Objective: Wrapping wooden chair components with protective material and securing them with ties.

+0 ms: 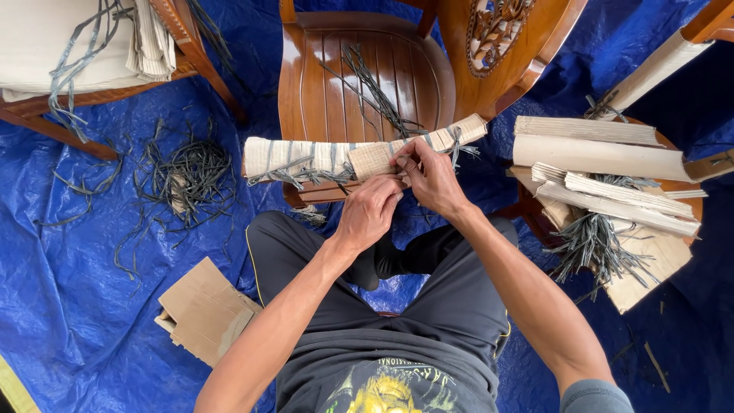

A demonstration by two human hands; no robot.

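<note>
So the person is sitting with a wooden chair (336,84) pulled up in front of them, and a long cardboard-wrapped piece (321,157) is lying across the front edge of its seat, tied round in several places with grey plastic strapping (294,172). Both hands are on it near the middle. The right hand (432,177) has its grip pinched narrow on a fold of corrugated cardboard (376,158) that's wrapped around the piece, thumb and fingertips right at the flap's edge. The left hand (368,210) sits just below, at the seat's front edge, fingers curled in under the bundle; can't really tell if it's clamping anything or just steadying, the grip is hidden from this angle.

A few loose strands of strapping (371,88) lie on the chair seat behind the bundle. Everything sits on a blue tarp (69,291) on the floor. Left of the chair there's a tangled heap of cut strapping (187,176), and nearer the person's left knee a flattened scrap of brown cardboard (202,310). At the top left corner another chair (84,46) is already wrapped and tied. On the right, a round wooden stool or table (677,187) carries a stack of cardboard pieces (604,157) plus a bunch of strap lengths (592,245) hanging off its near edge.
</note>
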